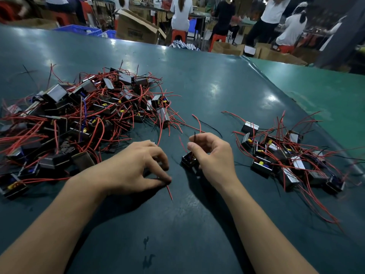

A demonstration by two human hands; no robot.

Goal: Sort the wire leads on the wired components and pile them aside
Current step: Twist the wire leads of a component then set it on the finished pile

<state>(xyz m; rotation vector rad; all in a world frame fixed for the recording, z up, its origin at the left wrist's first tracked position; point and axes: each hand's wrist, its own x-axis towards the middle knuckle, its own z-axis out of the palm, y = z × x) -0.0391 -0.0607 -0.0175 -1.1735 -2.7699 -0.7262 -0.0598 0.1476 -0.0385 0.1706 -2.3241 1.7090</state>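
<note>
A: What is the right hand (pixel 212 153) doing?

B: Its fingers (pixel 194 148) pinch a thin black lead (pixel 195 136) above a small black component (pixel 189 160) on the dark green desk (pixel 197 82).

A: And the left hand (pixel 136 167)?

B: Its fingers are curled, thumb and forefinger pinching a red lead (pixel 169 192) low against the desk.

A: The rest?

B: A big tangled heap (pixel 79 117) lies left, a smaller pile (pixel 286 159) right, well apart.

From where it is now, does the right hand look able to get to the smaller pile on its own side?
Probably yes. The right hand, pinching a black lead, sits beside the smaller pile, with only bare table between them.
</note>
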